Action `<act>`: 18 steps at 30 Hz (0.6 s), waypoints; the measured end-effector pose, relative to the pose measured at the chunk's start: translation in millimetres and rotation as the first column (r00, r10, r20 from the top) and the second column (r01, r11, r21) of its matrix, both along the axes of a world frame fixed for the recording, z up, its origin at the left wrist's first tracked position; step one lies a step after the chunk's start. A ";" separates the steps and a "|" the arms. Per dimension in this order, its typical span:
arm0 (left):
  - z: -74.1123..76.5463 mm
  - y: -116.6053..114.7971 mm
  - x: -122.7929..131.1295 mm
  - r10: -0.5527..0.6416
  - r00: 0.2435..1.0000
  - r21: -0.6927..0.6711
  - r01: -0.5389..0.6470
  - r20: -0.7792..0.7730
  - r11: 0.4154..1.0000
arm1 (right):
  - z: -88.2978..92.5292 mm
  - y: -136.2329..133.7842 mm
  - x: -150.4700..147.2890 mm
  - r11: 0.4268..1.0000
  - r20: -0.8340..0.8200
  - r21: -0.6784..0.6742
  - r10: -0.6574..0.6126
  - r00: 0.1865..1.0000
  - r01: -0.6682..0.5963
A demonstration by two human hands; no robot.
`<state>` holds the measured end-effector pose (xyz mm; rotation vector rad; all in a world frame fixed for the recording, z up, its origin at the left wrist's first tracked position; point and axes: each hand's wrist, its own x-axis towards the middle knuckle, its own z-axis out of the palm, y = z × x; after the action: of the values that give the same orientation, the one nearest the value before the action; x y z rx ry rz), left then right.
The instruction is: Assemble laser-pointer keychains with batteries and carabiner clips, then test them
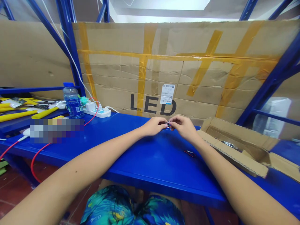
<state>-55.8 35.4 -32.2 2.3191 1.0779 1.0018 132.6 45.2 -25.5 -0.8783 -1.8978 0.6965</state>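
Note:
Above the far middle of the blue table [150,156], my left hand [154,126] and my right hand [184,125] meet fingertip to fingertip. Both are closed in a pinch on one small dark-and-silver piece [168,124]. Fingers cover most of it, so its kind cannot be made out; a thin shiny edge shows at its underside. A small slim red-and-dark item [189,153] lies on the table below my right wrist.
An open cardboard box [234,156] with metal items inside stands at the right. On the left are a blue-capped bottle [72,101], a white power strip [100,112], a red cable [37,156] and yellow-handled tools [18,115]. A large cardboard panel [117,78] closes the back.

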 end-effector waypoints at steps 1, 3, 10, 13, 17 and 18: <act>0.1 -1.6 0.6 0.004 1.000 0.002 -0.004 -0.011 1.000 | 0.1 -1.0 -1.1 1.000 -0.018 -0.007 0.019 1.000 -0.019; 0.5 -3.5 1.2 0.018 1.000 0.022 -0.018 -0.015 1.000 | 0.6 -2.4 -2.2 0.999 -0.041 -0.024 0.033 0.999 -0.034; -0.4 -2.9 -0.1 0.004 1.000 0.183 0.001 -0.029 0.983 | -0.8 1.8 0.1 0.993 -0.058 -0.113 0.031 0.998 -0.038; -1.4 -2.6 -1.0 0.038 0.994 0.318 -0.002 -0.104 0.948 | -4.4 2.9 -1.5 0.982 -0.121 -0.181 0.035 0.992 -0.057; -5.3 -1.3 -2.5 0.092 0.972 0.431 0.010 -0.214 0.902 | -10.6 1.1 -5.8 0.951 -0.206 -0.296 0.032 0.978 -0.094; -6.5 -1.1 -2.7 0.104 0.966 0.447 0.013 -0.237 0.894 | -12.1 0.4 -6.9 0.942 -0.222 -0.320 0.033 0.975 -0.105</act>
<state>-58.5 34.3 -38.7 2.8729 1.0907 1.0813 125.7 45.6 -37.6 -0.9038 -1.6511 1.1306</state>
